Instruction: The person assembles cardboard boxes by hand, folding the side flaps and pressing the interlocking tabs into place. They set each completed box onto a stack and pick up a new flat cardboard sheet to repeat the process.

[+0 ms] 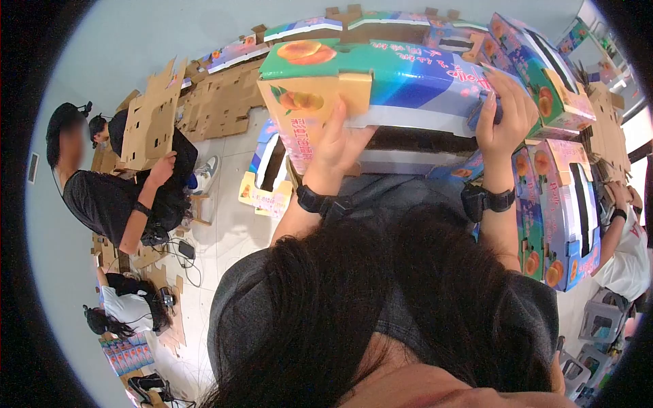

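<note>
A printed cardboard fruit box (415, 78), green and blue with peach pictures, is held up in front of my chest. A long dark opening runs along the side facing me. My left hand (337, 139) grips the lower edge near the tan end panel, its thumb laid on the panel and its other fingers partly hidden. At the opposite end, my right hand (507, 115) presses its fingers against the blue end flap and holds the box there. Black bands are around both wrists.
Finished-looking boxes (558, 211) are stacked at my right, with another box (530, 61) above them. A partly folded box (269, 173) lies on the floor to the left. Flat cardboard (218, 109) lines the wall. A person (102, 183) holds a cardboard sheet (153, 115); other people work at both sides.
</note>
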Motion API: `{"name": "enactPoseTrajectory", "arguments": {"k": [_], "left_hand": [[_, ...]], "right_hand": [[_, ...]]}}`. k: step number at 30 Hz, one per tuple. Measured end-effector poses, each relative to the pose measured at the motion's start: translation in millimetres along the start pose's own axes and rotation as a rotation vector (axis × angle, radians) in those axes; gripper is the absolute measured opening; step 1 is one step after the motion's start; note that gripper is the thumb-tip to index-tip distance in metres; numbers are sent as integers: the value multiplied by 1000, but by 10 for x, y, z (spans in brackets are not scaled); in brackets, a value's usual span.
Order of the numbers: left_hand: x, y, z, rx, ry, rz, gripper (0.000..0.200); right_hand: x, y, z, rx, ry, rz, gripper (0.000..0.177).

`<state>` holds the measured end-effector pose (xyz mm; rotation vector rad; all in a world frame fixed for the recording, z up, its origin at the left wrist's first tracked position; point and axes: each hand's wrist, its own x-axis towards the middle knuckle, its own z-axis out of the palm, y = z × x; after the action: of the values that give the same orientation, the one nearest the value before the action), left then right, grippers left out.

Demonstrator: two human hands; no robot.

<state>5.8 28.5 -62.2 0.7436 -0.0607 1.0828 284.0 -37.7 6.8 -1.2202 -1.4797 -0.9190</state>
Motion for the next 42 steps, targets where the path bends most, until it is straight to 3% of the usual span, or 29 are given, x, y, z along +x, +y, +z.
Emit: {"name": "enactPoseTrajectory", "arguments": {"k": [6, 24, 33, 42], "left_hand": [[122, -4, 121, 99, 102, 33, 63], [48, 23, -21, 2, 35, 55, 58], [64, -8, 27, 85, 220, 84, 66], [119, 64, 175, -133, 314, -77, 58]], "right_hand": [[-10, 35, 6, -5, 9, 29, 24], [-7, -77, -19, -54, 2, -27, 25], [12, -100, -29, -62, 5, -37, 24], [43, 20, 121, -43, 27, -25, 19]]}}
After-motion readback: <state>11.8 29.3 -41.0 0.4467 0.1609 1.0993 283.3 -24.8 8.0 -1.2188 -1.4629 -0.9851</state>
